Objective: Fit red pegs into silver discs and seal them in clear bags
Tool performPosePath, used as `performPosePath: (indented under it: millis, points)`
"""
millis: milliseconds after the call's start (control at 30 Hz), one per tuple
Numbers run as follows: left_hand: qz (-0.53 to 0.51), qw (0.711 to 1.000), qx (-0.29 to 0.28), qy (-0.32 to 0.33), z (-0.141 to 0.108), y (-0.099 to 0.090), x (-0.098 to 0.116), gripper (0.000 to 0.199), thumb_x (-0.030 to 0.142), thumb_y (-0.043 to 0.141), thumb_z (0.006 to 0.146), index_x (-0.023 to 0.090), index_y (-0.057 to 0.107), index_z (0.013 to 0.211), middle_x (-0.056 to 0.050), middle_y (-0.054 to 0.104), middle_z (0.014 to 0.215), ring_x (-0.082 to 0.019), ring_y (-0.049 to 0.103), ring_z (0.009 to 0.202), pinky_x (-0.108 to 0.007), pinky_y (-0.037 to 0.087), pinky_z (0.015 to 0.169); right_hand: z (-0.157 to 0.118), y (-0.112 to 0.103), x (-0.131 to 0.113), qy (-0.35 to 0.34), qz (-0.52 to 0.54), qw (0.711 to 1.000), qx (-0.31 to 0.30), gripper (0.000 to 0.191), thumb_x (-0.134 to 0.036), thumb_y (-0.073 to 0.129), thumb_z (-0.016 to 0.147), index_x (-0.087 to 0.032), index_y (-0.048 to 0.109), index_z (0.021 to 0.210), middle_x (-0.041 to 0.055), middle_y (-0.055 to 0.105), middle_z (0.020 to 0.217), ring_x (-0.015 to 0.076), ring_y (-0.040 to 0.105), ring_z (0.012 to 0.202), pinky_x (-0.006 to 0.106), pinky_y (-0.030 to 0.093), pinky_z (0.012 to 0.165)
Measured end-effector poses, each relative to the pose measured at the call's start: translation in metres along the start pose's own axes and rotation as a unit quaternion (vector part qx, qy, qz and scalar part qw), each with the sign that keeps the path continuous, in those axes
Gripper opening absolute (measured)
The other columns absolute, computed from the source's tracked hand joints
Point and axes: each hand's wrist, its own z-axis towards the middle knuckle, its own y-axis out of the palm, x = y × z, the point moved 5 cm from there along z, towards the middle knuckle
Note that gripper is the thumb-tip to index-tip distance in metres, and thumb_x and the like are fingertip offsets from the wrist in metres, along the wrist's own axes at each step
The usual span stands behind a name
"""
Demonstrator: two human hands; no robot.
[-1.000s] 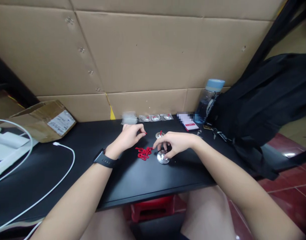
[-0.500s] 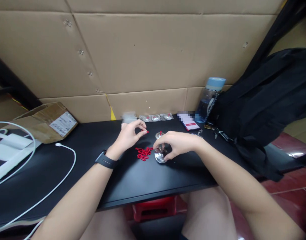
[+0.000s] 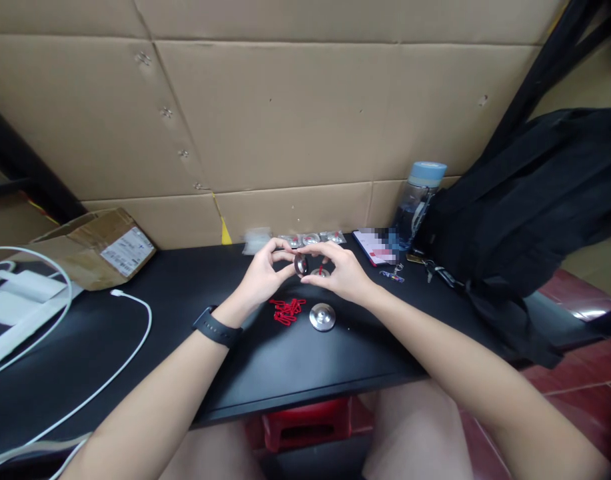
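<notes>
My left hand (image 3: 270,270) is closed in a pinch at the left side of a small shiny metal cymbal (image 3: 301,265). The red cord it pinched a moment earlier is mostly hidden by the fingers. My right hand (image 3: 342,270) grips the same cymbal by its rim, thumb below and fingers above, with the disc tilted on edge above the table. Below the hands lies a pile of red cord loops (image 3: 286,311). Beside it a second metal cymbal (image 3: 322,317) rests dome up. Behind my right fingers sits another cymbal with a red cord (image 3: 321,272), partly hidden.
Several bagged cymbals (image 3: 310,239) and clear plastic bags (image 3: 256,240) line the back of the black table (image 3: 265,373). A phone (image 3: 372,248), water bottle (image 3: 420,200), keys (image 3: 428,272) and black backpack (image 3: 525,200) stand right. At left are a cardboard box (image 3: 92,247) and white cable (image 3: 150,320).
My right hand has lifted a cymbal off the table and brought it up to my left hand, uncovering another cymbal below. My left hand has moved slightly right to meet it.
</notes>
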Motion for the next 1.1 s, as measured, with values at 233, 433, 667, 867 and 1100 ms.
performPosePath:
  millis: [233,433,667,867,1100]
  points:
    - [0.063,0.996,0.057,0.03,-0.003,-0.001,0.003,0.037,0.031,0.082,0.078,0.021,0.053,0.099,-0.004,0.068,0.103,-0.02,0.073,0.093,-0.031,0.055,0.086,-0.001,0.003,0.006,0.091,0.029,0.995,-0.035,0.027,-0.048,0.059,0.099,-0.022,0.065,0.105,0.0033,0.073,0.099,0.0187,0.067,0.091,0.031,0.049,0.084]
    - [0.121,0.987,0.098,0.035,-0.007,0.001,0.002,0.037,0.032,0.081,0.078,0.022,0.053,0.1,-0.004,0.067,0.103,-0.022,0.075,0.088,-0.034,0.055,0.086,0.002,0.008,0.012,0.074,0.061,0.993,-0.066,0.031,-0.041,0.049,0.104,-0.019,0.064,0.088,0.0073,0.067,0.104,0.0194,0.062,0.099,0.032,0.048,0.088]
    - [0.189,0.97,0.128,0.09,-0.01,-0.001,0.017,0.013,0.033,0.061,0.095,0.022,0.056,0.098,-0.005,0.069,0.102,-0.02,0.067,0.103,-0.036,0.048,0.098,0.0,0.011,0.023,0.118,0.073,0.988,-0.074,0.021,-0.03,0.057,0.097,-0.018,0.069,0.086,0.0099,0.062,0.116,0.0219,0.06,0.109,0.033,0.049,0.085]
    - [0.269,0.957,0.021,0.106,-0.012,0.012,0.022,0.028,0.029,0.071,0.085,0.024,0.058,0.11,-0.005,0.07,0.113,-0.024,0.065,0.11,-0.039,0.045,0.1,0.0,0.008,0.024,0.102,0.015,0.991,-0.082,0.015,-0.024,0.061,0.093,-0.018,0.069,0.081,0.0089,0.062,0.119,0.024,0.057,0.113,0.04,0.045,0.097]
    - [0.414,0.907,-0.007,0.083,-0.014,0.018,0.011,0.018,0.035,0.074,0.085,0.029,0.071,0.102,-0.005,0.066,0.131,-0.032,0.052,0.128,-0.048,0.034,0.099,0.0,0.008,0.023,0.102,0.001,0.991,-0.09,0.015,-0.024,0.062,0.093,-0.019,0.069,0.081,0.0087,0.061,0.121,0.0246,0.056,0.117,0.044,0.041,0.105]
